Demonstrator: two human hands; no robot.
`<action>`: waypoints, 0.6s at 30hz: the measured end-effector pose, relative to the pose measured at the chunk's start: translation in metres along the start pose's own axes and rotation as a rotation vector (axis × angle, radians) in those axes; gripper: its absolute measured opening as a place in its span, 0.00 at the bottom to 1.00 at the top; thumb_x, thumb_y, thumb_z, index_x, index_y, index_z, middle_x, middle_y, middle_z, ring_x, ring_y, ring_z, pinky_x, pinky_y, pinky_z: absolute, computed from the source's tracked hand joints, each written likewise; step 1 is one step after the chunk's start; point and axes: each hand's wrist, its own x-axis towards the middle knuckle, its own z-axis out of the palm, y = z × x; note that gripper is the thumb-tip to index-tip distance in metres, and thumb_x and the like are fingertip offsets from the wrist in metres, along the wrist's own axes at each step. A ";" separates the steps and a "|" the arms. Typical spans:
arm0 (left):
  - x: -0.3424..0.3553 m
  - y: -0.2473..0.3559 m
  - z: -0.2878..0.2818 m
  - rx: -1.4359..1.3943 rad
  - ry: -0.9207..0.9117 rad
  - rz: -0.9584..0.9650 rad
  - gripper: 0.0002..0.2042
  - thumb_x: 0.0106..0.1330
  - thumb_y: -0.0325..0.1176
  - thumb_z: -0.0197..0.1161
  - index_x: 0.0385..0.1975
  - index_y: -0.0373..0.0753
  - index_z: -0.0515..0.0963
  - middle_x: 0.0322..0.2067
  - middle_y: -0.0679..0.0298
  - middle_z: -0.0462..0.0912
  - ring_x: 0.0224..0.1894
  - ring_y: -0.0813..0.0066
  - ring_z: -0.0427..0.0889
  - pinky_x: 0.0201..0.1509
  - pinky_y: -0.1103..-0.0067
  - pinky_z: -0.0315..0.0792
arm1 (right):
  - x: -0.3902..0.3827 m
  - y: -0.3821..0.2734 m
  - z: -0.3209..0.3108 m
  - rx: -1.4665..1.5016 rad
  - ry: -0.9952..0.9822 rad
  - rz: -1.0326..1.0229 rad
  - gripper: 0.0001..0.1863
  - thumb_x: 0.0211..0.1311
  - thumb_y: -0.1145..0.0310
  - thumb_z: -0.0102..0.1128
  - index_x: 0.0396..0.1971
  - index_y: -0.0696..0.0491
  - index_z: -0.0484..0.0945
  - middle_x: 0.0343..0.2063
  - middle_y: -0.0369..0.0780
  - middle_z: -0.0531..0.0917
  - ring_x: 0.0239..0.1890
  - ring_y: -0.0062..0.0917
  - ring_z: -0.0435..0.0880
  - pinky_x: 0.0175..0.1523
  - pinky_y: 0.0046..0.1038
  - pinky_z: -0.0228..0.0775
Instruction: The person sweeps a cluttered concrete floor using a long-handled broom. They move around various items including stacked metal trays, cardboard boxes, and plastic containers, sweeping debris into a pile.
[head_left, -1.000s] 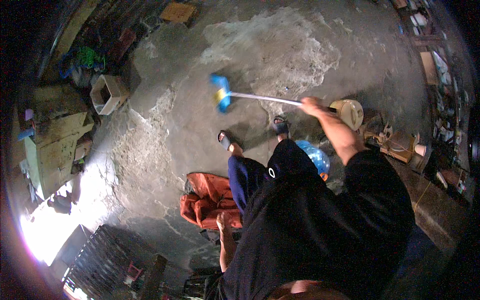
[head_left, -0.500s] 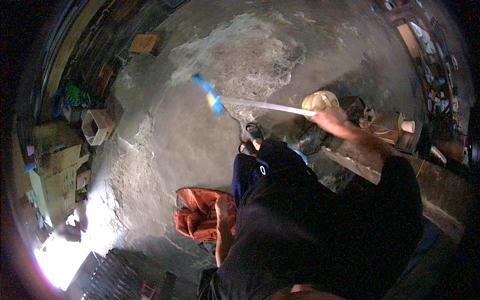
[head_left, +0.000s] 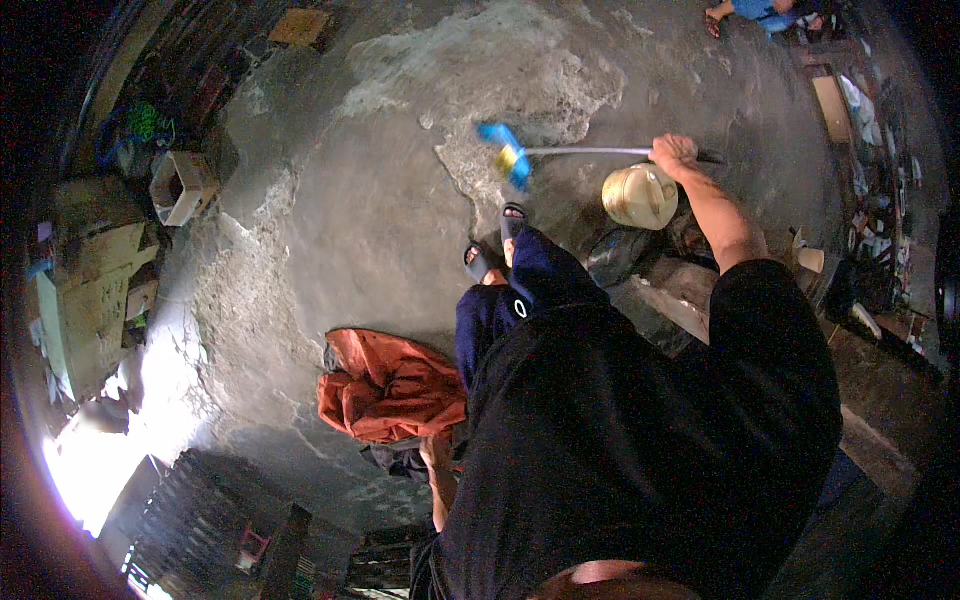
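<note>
My right hand point(head_left: 675, 153) is closed around a pale pole, whose dark end sticks out past my fist. The pole belongs to a long-handled broom point(head_left: 590, 152) with a blue and yellow head, held out over the floor ahead of my feet and blurred by motion. Just nearer than my right hand stands a round yellowish bucket point(head_left: 640, 197). My left hand point(head_left: 437, 452) hangs low at my side, by the near edge of a crumpled orange-red sheet point(head_left: 390, 385). Its fingers are too small and shadowed to make out.
Rough, cracked concrete floor point(head_left: 370, 210) spreads ahead. Cardboard boxes point(head_left: 95, 290) and an open pale box point(head_left: 183, 188) line the left side. A dark basin point(head_left: 617, 255) lies beside the bucket, near a low ledge point(head_left: 680, 295). Another person's sandalled foot point(head_left: 713, 18) shows at the far right.
My right hand has swung farther out with the broom, and the broom head has shifted right. My left hand has drawn back from over the orange-red sheet. The other person's foot has come into view.
</note>
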 end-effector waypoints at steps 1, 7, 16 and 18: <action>-0.013 -0.006 0.012 -0.045 -0.040 -0.067 0.16 0.61 0.38 0.53 0.47 0.38 0.69 0.36 0.62 0.75 0.36 0.69 0.76 0.32 0.76 0.73 | 0.008 0.008 -0.008 0.061 0.067 -0.060 0.12 0.52 0.63 0.50 0.27 0.54 0.80 0.27 0.46 0.81 0.31 0.36 0.82 0.34 0.36 0.72; 0.003 0.051 0.068 -0.182 -0.181 -0.077 0.15 0.62 0.37 0.52 0.46 0.38 0.70 0.36 0.62 0.76 0.35 0.70 0.76 0.31 0.77 0.73 | -0.003 -0.007 -0.056 0.153 0.313 -0.150 0.16 0.58 0.67 0.44 0.17 0.57 0.77 0.20 0.47 0.80 0.19 0.38 0.79 0.22 0.38 0.69; 0.176 0.336 0.052 -0.851 -0.343 0.273 0.13 0.64 0.36 0.50 0.45 0.38 0.70 0.36 0.63 0.76 0.36 0.71 0.76 0.32 0.78 0.72 | 0.115 -0.225 -0.082 0.683 -0.004 -0.514 0.13 0.52 0.56 0.51 0.30 0.49 0.75 0.24 0.45 0.80 0.30 0.43 0.79 0.35 0.43 0.69; 0.200 0.413 0.040 -0.724 -0.215 0.301 0.13 0.65 0.37 0.49 0.45 0.40 0.70 0.39 0.62 0.76 0.38 0.71 0.76 0.34 0.77 0.71 | 0.183 -0.279 -0.099 0.650 -0.171 -0.528 0.14 0.52 0.55 0.50 0.28 0.50 0.76 0.25 0.45 0.80 0.31 0.40 0.80 0.37 0.42 0.70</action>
